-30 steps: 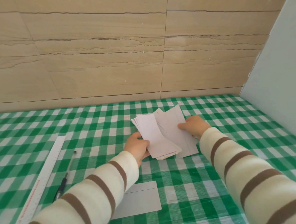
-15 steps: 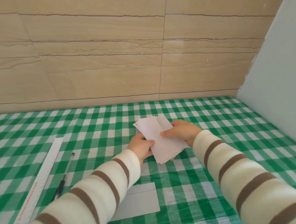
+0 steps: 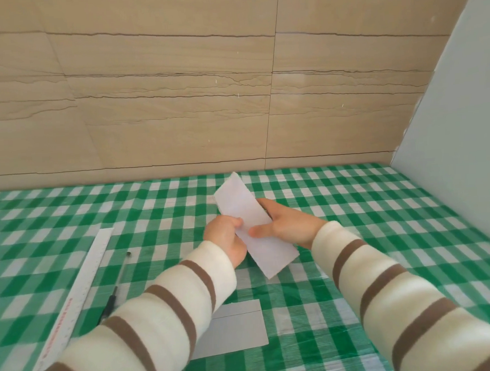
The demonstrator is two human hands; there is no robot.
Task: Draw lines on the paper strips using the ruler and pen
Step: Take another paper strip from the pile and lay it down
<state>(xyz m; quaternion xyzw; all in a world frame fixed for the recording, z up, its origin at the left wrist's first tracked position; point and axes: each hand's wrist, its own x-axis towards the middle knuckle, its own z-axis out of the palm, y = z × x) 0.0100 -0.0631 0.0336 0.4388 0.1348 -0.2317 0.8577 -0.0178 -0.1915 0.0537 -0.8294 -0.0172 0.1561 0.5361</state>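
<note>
A stack of white paper strips (image 3: 239, 205) is lifted above the green checked tablecloth (image 3: 383, 220), tilted with one end toward the wall. My left hand (image 3: 227, 236) grips its left edge. My right hand (image 3: 289, 225) holds it from the right, thumb on top and fingers underneath. One more paper strip (image 3: 238, 332) lies flat on the cloth near me, partly under my left sleeve. A long white ruler (image 3: 80, 287) lies at the left, and a pen (image 3: 116, 285) with a black grip lies beside it.
A beige tiled wall (image 3: 175, 103) closes the back of the table. A pale grey panel (image 3: 463, 114) stands along the right side. My striped sleeves cover the near part of the cloth.
The fanned strips on the cloth were gathered into one stack. Both hands lifted that stack off the table and squared it between them.
</note>
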